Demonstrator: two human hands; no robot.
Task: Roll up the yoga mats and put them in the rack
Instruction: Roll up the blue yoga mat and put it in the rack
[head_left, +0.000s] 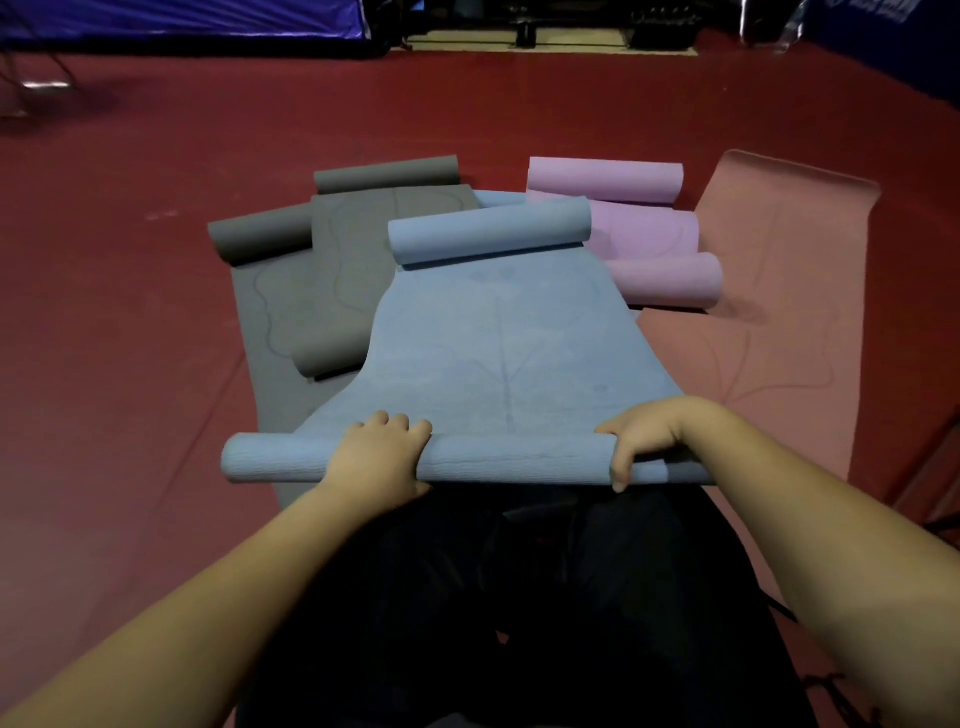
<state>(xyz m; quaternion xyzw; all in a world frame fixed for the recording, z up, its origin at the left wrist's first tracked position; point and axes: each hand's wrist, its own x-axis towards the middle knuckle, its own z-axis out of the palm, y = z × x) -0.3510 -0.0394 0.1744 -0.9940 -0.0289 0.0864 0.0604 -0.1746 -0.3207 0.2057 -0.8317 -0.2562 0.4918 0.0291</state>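
While both hands grip the near rolled end of the long blue textured foam yoga mat (498, 343), the rest of that mat runs flat away from them and ends in a second roll at its far end. The left hand (376, 454) lies over the top of the near roll, fingers curled over its far side and thumb tucked under the near side. The right hand (641, 441) is clamped on the roll toward its right end, fingers hooked over the top and thumb pointing down across the near face. The left end of the roll sticks out well past the left hand.

Beyond the left hand lie two grey foam mats (332, 270), partly unrolled and overlapping, each with a rolled far end; the blue mat overlaps their right edge. Beyond the right hand lie two lilac foam mats (649, 236), likewise partly rolled. To the right of the right hand a salmon-pink flat foam mat (779, 291) is spread open on the dark red floor (130, 338). The person's dark trousers (519, 597) fill the space between the forearms, nearer than the hands. No rack can be identified with certainty.
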